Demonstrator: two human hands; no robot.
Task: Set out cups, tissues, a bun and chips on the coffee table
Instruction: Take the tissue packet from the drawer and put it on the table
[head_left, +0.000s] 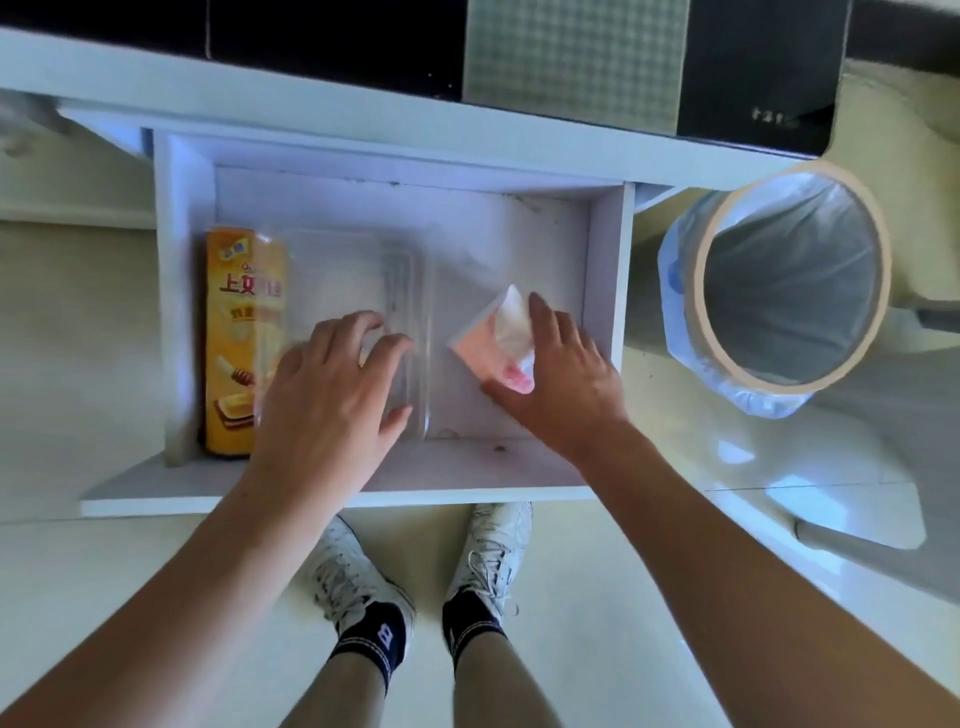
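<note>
Both hands are held inside an open white drawer (187, 291). Left hand (332, 389) is spread, fingers curled over a stack of clear plastic cups (395, 291) lying flat; contact cannot be confirmed owing to blur. Right hand (566, 379) is closed around a pink tissue pack (498, 338), thumb at 6 o'clock of the pack, fingers at 3 o'clock. An orange snack canister (241, 338) is noted at 9 o'clock of the cups. A lined waste bin (779, 291) stands at 3 o'clock of the drawer.
</note>
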